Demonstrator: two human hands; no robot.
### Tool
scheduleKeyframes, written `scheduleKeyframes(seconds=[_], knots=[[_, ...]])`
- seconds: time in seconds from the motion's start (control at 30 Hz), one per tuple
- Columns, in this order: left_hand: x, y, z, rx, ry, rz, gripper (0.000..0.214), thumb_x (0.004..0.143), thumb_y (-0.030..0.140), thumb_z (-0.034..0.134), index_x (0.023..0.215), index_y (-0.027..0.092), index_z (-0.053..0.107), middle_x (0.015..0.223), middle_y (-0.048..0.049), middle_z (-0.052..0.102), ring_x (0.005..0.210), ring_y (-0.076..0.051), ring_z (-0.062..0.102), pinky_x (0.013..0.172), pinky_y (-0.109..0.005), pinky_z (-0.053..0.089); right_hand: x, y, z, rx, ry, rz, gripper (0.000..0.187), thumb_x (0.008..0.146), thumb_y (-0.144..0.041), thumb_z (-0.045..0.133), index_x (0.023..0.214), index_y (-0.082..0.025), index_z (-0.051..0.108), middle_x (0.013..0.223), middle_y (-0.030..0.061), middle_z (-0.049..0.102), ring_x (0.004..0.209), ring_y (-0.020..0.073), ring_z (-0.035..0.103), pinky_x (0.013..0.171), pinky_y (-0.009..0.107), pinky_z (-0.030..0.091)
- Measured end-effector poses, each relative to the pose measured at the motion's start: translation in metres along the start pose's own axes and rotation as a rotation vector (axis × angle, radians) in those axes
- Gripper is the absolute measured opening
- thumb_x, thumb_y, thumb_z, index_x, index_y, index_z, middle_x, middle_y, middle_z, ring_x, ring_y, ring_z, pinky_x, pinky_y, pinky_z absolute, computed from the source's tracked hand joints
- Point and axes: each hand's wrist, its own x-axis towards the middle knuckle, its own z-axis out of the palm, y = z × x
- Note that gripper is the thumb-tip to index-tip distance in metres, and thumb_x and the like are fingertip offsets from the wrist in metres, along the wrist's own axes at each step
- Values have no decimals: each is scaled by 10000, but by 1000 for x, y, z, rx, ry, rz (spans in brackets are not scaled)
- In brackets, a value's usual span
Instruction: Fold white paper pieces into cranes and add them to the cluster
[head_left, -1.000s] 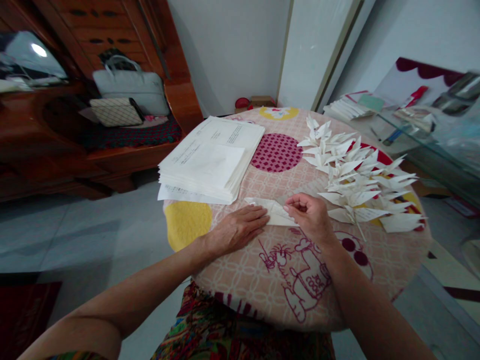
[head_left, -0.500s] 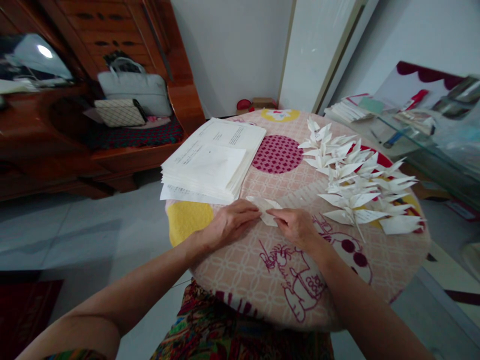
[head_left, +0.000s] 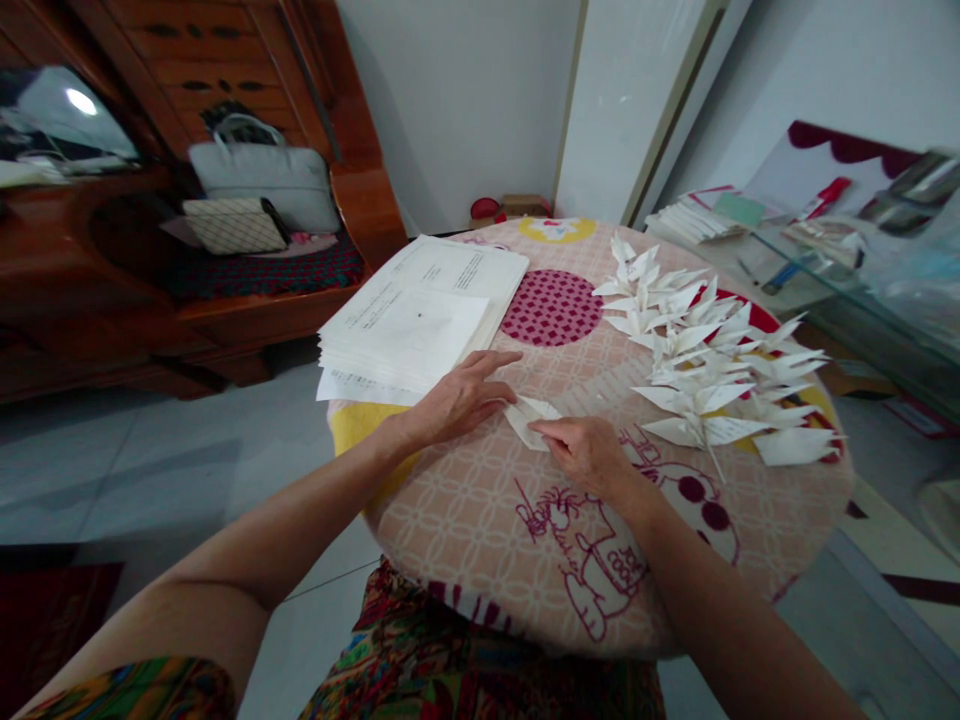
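A small piece of folded white paper lies on the patterned tablecloth in front of me. My right hand pinches its right side, index finger extended over the paper and the other fingers curled. At the paper's left edge is my left hand, its fingers apart and the index finger raised off the surface. A lower fingertip of that hand reaches the paper's edge; whether it presses there I cannot tell. Several pointed folded paper shapes are clustered to the right of my hands.
A thick stack of printed sheets stands behind my left hand, at the round table's left edge. Beyond the table on the right is a glass shelf with papers and odds and ends. A wooden bench holding bags stands at left.
My left hand has lifted slightly and its fingers have spread, with the index finger now raised away from the paper. My right hand stays on the paper's right side.
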Motion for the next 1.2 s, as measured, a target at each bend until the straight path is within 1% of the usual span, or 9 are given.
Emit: scheduleKeyframes(seconds=[0.3, 0.57, 0.67, 0.73, 0.83, 0.9, 1.0, 1.1, 1.2], knots=[[4, -15, -4, 9, -139, 137, 111, 905, 120, 596, 895, 154, 701, 1517, -127, 488, 1403, -265, 451, 1157, -508, 413, 0, -1, 0, -11, -18, -6, 380, 937, -178, 490, 1231, -222, 728, 1070, 93, 787, 946, 207, 736, 807, 278, 499], [4, -30, -4, -44, -150, 172, 129, 936, 156, 579, 843, 152, 668, 1535, -133, 469, 1421, -240, 438, 1165, -457, 419, 0, 0, 0, -16, -17, -10, 371, 938, -184, 492, 1211, -220, 740, 1053, 100, 790, 903, 217, 738, 777, 289, 498], [2, -35, -6, -45, -112, 140, 151, 947, 178, 567, 830, 144, 657, 1491, -153, 514, 1369, -239, 496, 1118, -436, 468, 0, 1, 0, -8, -11, -17, 369, 937, -183, 497, 1208, -238, 741, 1042, 89, 793, 907, 211, 734, 787, 286, 497], [0, -32, -6, -28, 2, 69, 148, 949, 182, 561, 849, 137, 660, 1389, -159, 600, 1273, -232, 576, 1051, -419, 519, 0, 0, 0, -10, -11, -15, 367, 939, -185, 495, 1205, -237, 742, 1044, 89, 792, 906, 210, 734, 783, 284, 495], [-7, -13, -3, 4, 217, 2, 112, 936, 169, 577, 946, 135, 683, 1170, -135, 700, 1118, -216, 654, 961, -402, 566, -1, -2, -2, -7, -20, -5, 362, 943, -187, 493, 1202, -235, 743, 1056, 92, 789, 911, 206, 733, 776, 277, 486], [-10, 6, 4, -27, 227, 49, 210, 948, 135, 542, 1107, 146, 681, 1174, -126, 702, 1123, -200, 658, 941, -377, 582, 0, -4, -4, 2, -22, -4, 353, 946, -183, 491, 1177, -238, 752, 1055, 92, 789, 909, 201, 731, 769, 272, 473], [-12, 28, 17, -40, 109, 193, 389, 958, 116, 513, 1340, 157, 574, 1310, -144, 654, 1238, -216, 613, 1018, -403, 561, 1, -6, -5, -4, -32, 13, 311, 937, -177, 492, 1031, -212, 787, 945, 97, 795, 824, 200, 722, 709, 274, 441], [-9, 31, 30, -16, 66, 216, 395, 943, 108, 528, 1335, 137, 577, 1327, -149, 649, 1263, -242, 600, 1040, -431, 552, 2, -4, -6, 72, -16, 49, 248, 887, -169, 532, 874, -183, 779, 787, 75, 770, 711, 182, 680, 640, 266, 401], [-6, 22, 38, -13, 68, 170, 316, 953, 118, 518, 1239, 159, 644, 1253, -117, 692, 1193, -225, 639, 1007, -414, 569, 1, 3, -7, 318, 46, 96, 169, 817, -167, 558, 826, -163, 726, 658, 23, 699, 600, 142, 612, 574, 237, 384]])
